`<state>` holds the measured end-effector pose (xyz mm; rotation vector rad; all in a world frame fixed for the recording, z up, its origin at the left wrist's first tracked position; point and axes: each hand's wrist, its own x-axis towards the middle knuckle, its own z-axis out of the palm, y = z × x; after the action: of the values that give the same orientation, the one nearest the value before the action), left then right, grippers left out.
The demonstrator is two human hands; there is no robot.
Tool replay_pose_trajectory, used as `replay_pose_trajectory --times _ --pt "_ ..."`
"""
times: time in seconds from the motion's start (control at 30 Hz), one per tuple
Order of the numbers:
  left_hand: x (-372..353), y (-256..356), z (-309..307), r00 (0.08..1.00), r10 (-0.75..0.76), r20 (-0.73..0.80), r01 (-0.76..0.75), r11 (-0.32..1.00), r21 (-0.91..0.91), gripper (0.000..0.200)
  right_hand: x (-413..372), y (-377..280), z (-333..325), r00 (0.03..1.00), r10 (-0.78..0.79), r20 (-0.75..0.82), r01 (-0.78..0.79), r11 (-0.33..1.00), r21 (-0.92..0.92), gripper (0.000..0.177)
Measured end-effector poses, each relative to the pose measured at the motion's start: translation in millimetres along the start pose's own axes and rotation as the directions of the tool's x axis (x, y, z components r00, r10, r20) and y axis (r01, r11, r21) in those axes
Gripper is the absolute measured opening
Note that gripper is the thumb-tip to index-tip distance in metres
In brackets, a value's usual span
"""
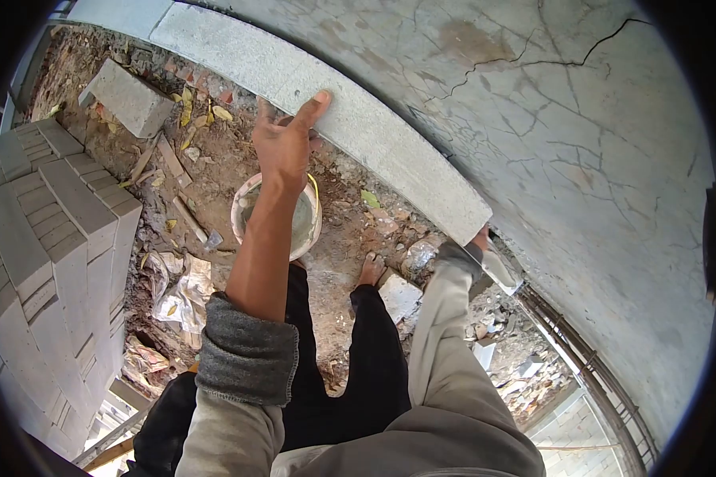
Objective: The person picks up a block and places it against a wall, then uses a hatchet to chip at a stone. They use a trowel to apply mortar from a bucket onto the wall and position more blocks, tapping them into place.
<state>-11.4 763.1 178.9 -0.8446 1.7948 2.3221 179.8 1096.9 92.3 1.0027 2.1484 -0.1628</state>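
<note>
A long pale grey concrete block point(382, 147) lies in line with another block point(119, 14) along the foot of a wall. My left hand point(285, 151) is at its near edge, thumb pressed on the top face and fingers curled down at the side, partly hidden. At the block's right end, a small part of my right hand point(483, 237) shows; its fingers are hidden by the block. Beneath my left forearm stands a round bucket point(236, 213) with greyish contents, partly covered by the arm.
A cracked plastered wall point(565, 119) rises beyond the blocks. Stacked grey blocks point(56, 262) stand at left, and a loose block point(127, 99) lies on the dirt. Scraps of wood point(187, 221), plastic sheeting point(187, 294) and rubble surround my bare feet. Steel bars point(589, 358) run at right.
</note>
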Motion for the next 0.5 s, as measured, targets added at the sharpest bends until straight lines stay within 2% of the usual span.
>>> replay_pose_trajectory --times 0.23,0.33,0.5 --pt "-0.7 -2.4 -0.2 1.000 -0.011 -0.004 0.011 1.000 0.017 0.110 28.4 14.4 25.3 0.991 -0.026 -0.128 0.027 1.000 0.005 0.049" --pt "1.9 -6.5 -1.5 0.999 -0.037 -0.039 0.040 0.997 0.059 0.109 39.4 11.1 37.1 0.978 -0.045 -0.204 0.055 0.998 0.043 0.047" --pt "-2.2 0.8 -1.5 0.999 -0.041 0.016 0.041 0.999 0.033 0.109 43.9 8.3 46.0 0.962 -0.052 -0.266 0.071 0.996 0.061 0.042"
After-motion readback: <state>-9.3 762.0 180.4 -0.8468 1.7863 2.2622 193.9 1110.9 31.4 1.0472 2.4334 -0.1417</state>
